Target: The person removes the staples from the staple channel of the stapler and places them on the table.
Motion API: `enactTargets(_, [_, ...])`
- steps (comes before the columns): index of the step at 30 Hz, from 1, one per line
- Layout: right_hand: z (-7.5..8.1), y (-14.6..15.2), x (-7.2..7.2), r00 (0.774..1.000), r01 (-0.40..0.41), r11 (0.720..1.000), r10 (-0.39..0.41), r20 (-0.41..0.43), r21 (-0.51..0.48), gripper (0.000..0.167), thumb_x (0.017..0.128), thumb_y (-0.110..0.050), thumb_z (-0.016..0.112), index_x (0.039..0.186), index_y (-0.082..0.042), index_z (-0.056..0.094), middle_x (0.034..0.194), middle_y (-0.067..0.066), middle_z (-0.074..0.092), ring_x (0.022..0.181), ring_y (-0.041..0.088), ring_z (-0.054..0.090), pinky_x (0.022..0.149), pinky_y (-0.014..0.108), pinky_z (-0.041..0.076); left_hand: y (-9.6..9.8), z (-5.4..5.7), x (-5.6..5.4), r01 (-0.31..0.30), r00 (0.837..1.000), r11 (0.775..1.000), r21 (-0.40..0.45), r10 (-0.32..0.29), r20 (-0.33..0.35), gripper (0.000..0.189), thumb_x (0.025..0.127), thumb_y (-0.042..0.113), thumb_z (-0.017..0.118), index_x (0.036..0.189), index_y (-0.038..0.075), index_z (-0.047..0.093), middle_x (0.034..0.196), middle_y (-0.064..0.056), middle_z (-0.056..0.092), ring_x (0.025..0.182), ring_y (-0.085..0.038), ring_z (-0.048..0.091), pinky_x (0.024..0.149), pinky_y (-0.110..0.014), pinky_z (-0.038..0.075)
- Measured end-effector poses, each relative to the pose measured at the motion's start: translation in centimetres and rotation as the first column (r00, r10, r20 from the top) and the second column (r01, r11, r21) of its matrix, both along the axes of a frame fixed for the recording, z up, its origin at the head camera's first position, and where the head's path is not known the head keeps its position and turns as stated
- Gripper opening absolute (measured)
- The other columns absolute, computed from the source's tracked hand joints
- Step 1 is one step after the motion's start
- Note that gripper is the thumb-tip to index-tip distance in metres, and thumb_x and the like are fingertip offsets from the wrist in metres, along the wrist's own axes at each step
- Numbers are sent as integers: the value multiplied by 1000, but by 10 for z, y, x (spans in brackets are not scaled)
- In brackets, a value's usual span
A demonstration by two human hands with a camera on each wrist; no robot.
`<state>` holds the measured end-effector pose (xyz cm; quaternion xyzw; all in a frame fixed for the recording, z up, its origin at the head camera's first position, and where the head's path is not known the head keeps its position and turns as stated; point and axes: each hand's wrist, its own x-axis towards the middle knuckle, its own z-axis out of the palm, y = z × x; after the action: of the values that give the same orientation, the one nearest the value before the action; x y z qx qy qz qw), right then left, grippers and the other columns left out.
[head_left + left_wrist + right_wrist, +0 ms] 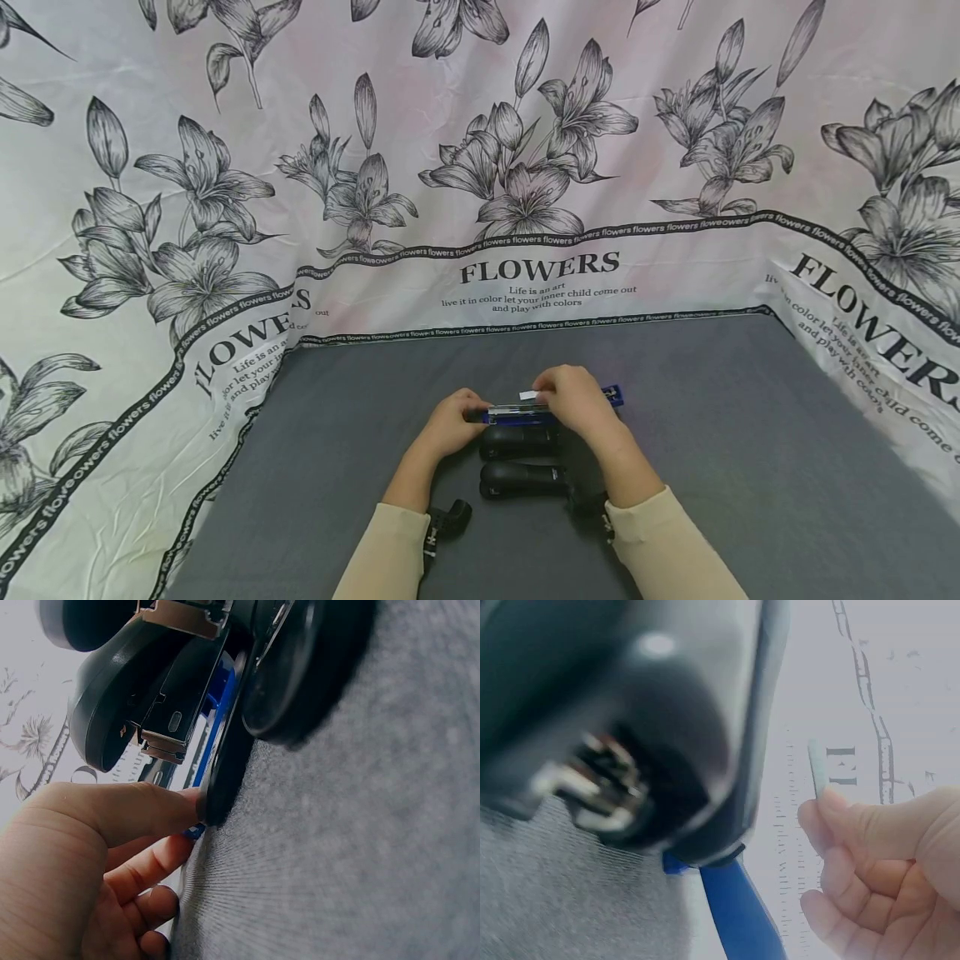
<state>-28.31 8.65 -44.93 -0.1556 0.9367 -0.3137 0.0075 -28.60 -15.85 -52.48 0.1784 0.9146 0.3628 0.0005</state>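
Observation:
In the head view, my left hand [457, 422] pinches the near end of a blue stapler [517, 420] with a silver metal channel showing along it. From the left wrist, the thumb and index finger of the left hand [142, 847] meet beside its blue edge [204, 759], partly hidden by a black stapler [231, 761]. My right hand [577, 400], above the blue stapler's right part, holds a small pale strip of staples [527, 395]. In the right wrist view, thumb and index finger of the right hand [885, 870] pinch that strip [817, 763], which stands upright.
Two black staplers, one [517, 442] close to the blue one and another [522, 481] nearer me, lie side by side on the grey cloth [337, 467]. A flower-printed curtain [540, 283] hangs at the back and both sides.

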Motion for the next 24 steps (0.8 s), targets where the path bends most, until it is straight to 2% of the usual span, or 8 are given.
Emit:
enactTargets(6, [8, 6, 0, 1000, -3, 999, 4, 24, -38, 14, 96, -6, 71, 108, -3, 78, 100, 7, 75, 79, 17, 66, 72, 38, 54, 0, -1, -1, 0, 1000, 1000, 10, 0, -12, 30, 86, 9, 78, 116, 7, 79, 105, 1, 63, 77, -12, 48, 70, -32, 41])
enactTargets(13, [16, 18, 1, 1000, -15, 997, 16, 10, -81, 16, 99, -5, 67, 111, -1, 76, 106, 13, 74, 72, 20, 69, 68, 38, 54, 1, 1, 1, -5, 1000, 1000, 17, 5, -5, 29, 86, 9, 78, 116, 7, 79, 106, 1, 63, 78, -14, 48, 71, -32, 40])
enactTargets(18, [22, 30, 1, 1000, 14, 997, -16, -17, -78, 17, 100, -8, 67, 113, -3, 77, 109, 12, 74, 81, 20, 66, 76, 43, 52, 0, 0, 1, -7, 1000, 1000, 19, 7, -2, 30, 86, 9, 78, 115, 7, 79, 105, 1, 63, 79, -14, 49, 71, -32, 41])
enactTargets(24, [26, 47, 1, 998, 62, 993, -64, -14, -99, 21, 102, -12, 65, 118, -4, 75, 115, 14, 72, 93, 28, 64, 80, 47, 51, 1, -1, 0, -11, 1000, 1000, 11, 11, 4, 30, 87, 10, 78, 117, 8, 78, 107, 2, 63, 80, -15, 50, 73, -33, 41])
